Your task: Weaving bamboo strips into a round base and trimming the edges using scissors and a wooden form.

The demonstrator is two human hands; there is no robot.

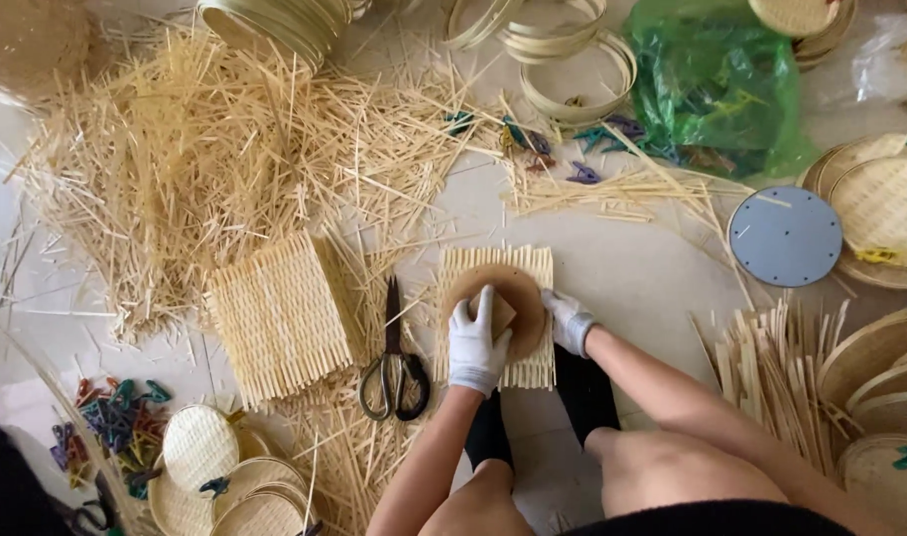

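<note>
— Pressing down: left hand [476, 343], white-gloved, flat on a round brown disc [500, 306], fingers together, pinching nothing.

— And the right?

— Right hand [570, 320], gloved too, resting at the disc's right edge; can't tell whether curled round the rim or just touching.

— Under the disc?

— One square woven mat [495, 266] on the floor [632, 268], disc centred on it, between two black-socked feet.

— Counted nearby?

— One pair of scissors [395, 359], just left of the mat. One stack of mats [280, 316] further left. One grey disc [785, 236] well to the right. One green bag [716, 84] at top right. Loose sticks [195, 149] heaped top left, too many to count. Several hoops [573, 74] at top, number unclear. Clips [116, 417] in a pile, bottom left, uncounted. Finished trays [885, 213] stacked right and bottom left, count unclear.
</note>
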